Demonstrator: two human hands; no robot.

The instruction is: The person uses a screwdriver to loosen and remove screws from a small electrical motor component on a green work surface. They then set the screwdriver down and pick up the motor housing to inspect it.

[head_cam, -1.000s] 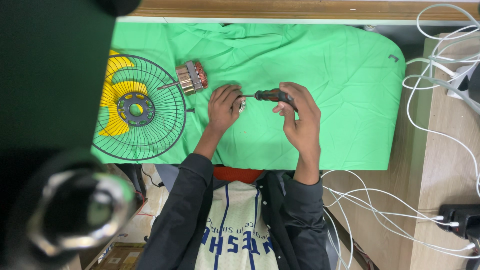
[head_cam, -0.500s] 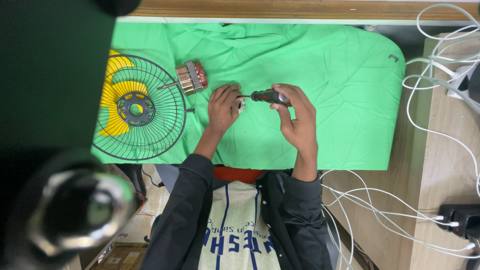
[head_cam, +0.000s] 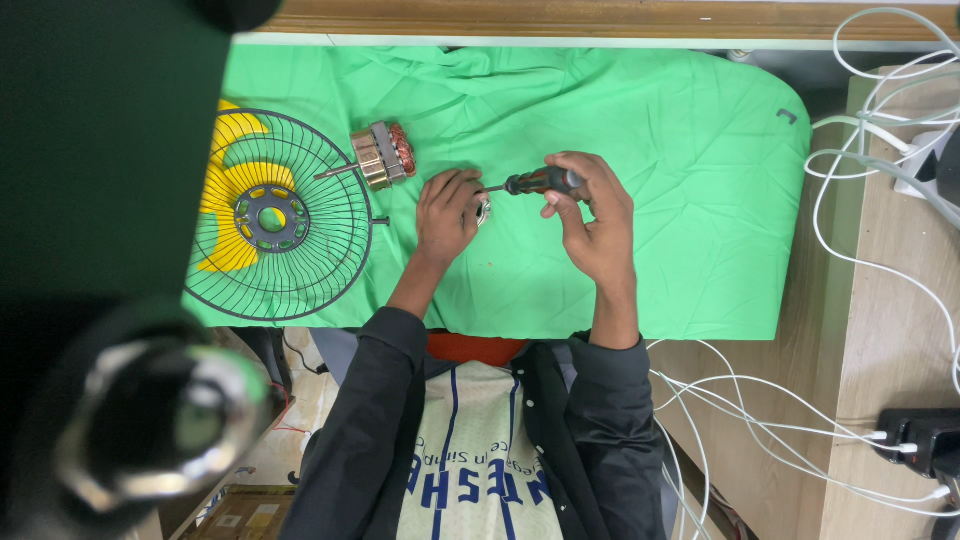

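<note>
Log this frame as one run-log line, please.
left hand: holds small metal part on green cloth | right hand: grips screwdriver, tip at part | fan guard, motor core at left

You've got a green cloth (head_cam: 650,150) spread over the table. On its left end sits 1 black wire fan guard (head_cam: 280,215) over a yellow fan blade (head_cam: 228,185). Just right of the guard lies a copper-wound motor (head_cam: 382,155). White cables (head_cam: 880,140) trail off right.
</note>
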